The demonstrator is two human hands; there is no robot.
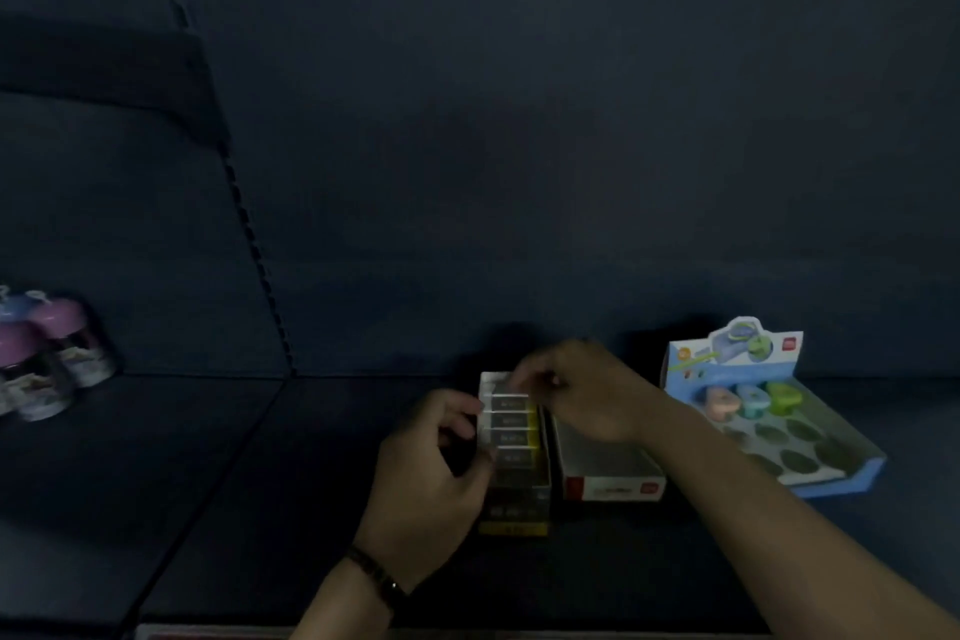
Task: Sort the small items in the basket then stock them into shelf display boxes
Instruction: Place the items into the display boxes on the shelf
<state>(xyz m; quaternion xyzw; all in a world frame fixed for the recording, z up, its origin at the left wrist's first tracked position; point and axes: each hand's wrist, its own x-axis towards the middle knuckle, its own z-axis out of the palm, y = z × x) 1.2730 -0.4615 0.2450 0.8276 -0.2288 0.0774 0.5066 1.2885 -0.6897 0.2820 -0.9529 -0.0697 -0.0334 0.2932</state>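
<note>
The scene is dim and blurred. Both hands, left [431,463] and right [582,390], pinch small packs [511,418] in the narrow display box [519,509]; right of it, the blue box [810,457] holds three sharpeners [748,400].

Shelf clearance: wide bare stretch at left.
Boxes [608,463] crowd right; bottles [52,359] block far-left edge.

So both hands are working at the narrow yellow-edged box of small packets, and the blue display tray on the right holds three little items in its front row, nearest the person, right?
Not quite. The head view shows the three little items in the back row of the blue display tray, against its upright card; the nearer hollows look empty. The rest holds: left hand and right hand are both at the narrow yellow-edged box of small packets.
</note>
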